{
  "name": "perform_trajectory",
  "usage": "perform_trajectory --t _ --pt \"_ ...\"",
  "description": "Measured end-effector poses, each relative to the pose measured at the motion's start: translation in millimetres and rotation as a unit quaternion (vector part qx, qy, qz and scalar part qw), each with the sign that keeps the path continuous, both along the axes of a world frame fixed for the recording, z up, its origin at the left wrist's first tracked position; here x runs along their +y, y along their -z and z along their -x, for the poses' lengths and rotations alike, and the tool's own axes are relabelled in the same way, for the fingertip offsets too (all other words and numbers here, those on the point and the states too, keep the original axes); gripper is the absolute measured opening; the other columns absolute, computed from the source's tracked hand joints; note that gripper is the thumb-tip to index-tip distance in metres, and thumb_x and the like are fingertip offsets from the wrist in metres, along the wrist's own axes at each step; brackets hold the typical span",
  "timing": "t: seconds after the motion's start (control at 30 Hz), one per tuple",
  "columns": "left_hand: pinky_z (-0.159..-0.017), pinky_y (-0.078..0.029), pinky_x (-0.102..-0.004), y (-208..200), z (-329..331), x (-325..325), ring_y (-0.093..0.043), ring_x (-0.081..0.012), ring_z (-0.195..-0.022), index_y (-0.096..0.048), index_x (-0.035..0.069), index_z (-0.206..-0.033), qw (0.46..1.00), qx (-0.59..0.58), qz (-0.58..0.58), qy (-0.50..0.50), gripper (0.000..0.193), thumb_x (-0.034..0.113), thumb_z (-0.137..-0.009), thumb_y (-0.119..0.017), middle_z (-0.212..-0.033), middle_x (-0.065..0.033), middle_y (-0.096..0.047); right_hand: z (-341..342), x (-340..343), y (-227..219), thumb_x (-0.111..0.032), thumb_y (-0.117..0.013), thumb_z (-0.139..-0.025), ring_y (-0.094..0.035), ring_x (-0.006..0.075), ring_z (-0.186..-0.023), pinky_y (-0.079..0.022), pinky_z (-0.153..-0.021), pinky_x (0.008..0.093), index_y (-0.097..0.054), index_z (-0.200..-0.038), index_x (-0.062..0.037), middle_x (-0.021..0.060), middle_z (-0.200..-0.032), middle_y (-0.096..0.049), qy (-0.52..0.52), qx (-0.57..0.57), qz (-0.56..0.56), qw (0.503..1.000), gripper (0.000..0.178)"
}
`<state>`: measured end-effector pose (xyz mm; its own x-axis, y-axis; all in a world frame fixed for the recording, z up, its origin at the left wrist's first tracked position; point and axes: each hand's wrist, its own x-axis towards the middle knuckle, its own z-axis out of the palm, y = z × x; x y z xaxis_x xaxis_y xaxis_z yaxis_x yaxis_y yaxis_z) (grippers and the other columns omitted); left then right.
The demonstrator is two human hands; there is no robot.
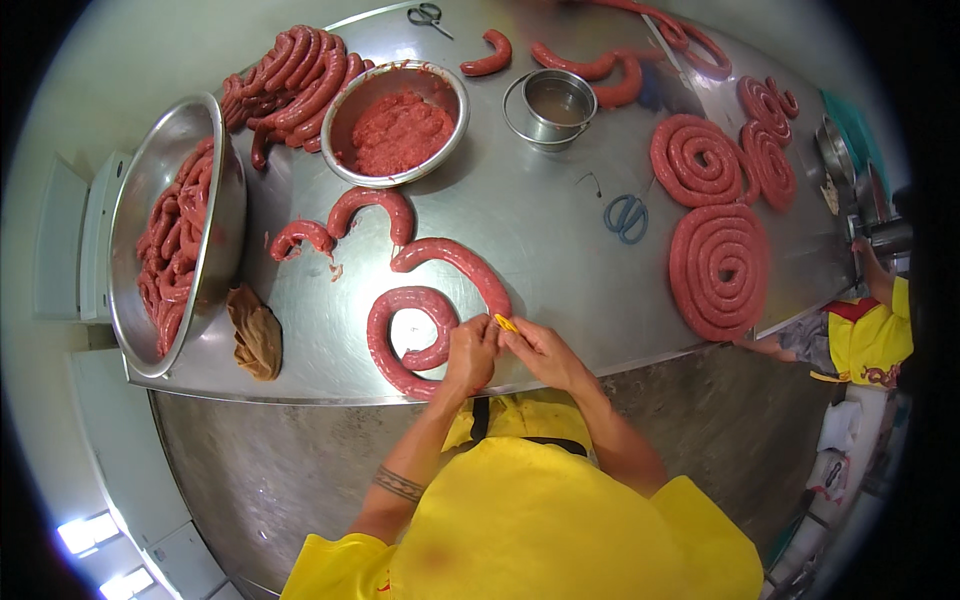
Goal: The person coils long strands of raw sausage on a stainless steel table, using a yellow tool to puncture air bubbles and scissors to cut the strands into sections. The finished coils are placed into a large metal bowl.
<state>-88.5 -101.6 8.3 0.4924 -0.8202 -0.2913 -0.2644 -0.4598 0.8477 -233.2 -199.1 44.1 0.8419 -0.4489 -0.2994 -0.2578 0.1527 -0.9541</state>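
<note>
Near the front edge of a steel table, my left hand (473,352) is closed around a raw red sausage (455,265) at a narrow point in its length. To the left of that hand, a thicker stretch of sausage (383,330) lies in a loose coil. My right hand (545,355) is closed beside it, holding a small yellow object (506,323) against the same spot. Fingers hide most of the yellow object, so its kind does not show. Beyond the coil lie shorter sausage lengths (372,208) with torn, loose ends.
A bowl of minced meat (463,120) stands ahead, with a large tilted sausage basin (120,250) and brown cloth (256,335) to the left. Blue scissors (627,220), a metal water pot (550,137) and coiled sausages (720,265) lie rightward. Another person (870,335) works at far right.
</note>
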Motion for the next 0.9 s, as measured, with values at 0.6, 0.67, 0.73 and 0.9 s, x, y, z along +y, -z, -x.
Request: perform_trajectory --t 0.6,0.67,0.73,0.9 --pt "-0.048 -0.035 -0.0254 -10 -7 -7 -0.043 -0.0081 -0.053 -0.062 0.002 -0.097 0.891 0.434 -0.122 0.054 0.019 0.018 -0.104 -0.053 -0.057 -0.0003 -0.04 156 -104 -41 -0.03 -0.05 -0.106 -0.043 0.0103 -0.06 -0.039 -0.056 0.0274 -0.049 -0.1 -0.0143 -0.0031 -0.071 -0.043 0.389 -0.155 -0.192 0.888 0.017" --pt "-0.046 -0.033 -0.0196 1 -12 -7 -0.044 -0.0049 -0.055 -0.06 0.005 -0.102 0.77 0.627 -0.107 -0.049 0.013 0.016 -0.103 -0.053 -0.062 0.0041 -0.041 151 -49 -34 -0.024 -0.049 -0.106 -0.046 0.0123 -0.062 -0.043 -0.058 0.0304 -0.046 -0.108 -0.0139 -0.0014 -0.074 -0.046 0.359 -0.017 -0.3 0.884 0.01" --pt "-0.048 -0.036 -0.0195 10 -12 -4 -0.047 -0.0065 -0.056 -0.06 0.005 -0.102 0.688 0.709 -0.081 -0.133 0.013 0.015 -0.104 -0.052 -0.065 0.0017 -0.051 131 0 -19 -0.019 -0.049 -0.105 -0.051 0.0139 -0.065 -0.046 -0.061 0.0319 -0.043 -0.117 -0.0142 0.0009 -0.076 -0.049 0.284 0.09 -0.389 0.872 0.013" --pt "-0.08 -0.051 -0.0471 13 0 -1 -0.065 -0.0421 -0.102 -0.063 -0.002 -0.093 0.975 -0.125 0.172 0.069 0.009 0.006 -0.096 -0.059 -0.11 -0.0292 -0.066 36 -7 25 -0.009 -0.052 -0.101 -0.062 0.0277 -0.082 -0.049 -0.073 0.0389 -0.046 -0.124 -0.009 0.0146 -0.091 -0.059 0.198 0.278 0.223 0.913 0.023"
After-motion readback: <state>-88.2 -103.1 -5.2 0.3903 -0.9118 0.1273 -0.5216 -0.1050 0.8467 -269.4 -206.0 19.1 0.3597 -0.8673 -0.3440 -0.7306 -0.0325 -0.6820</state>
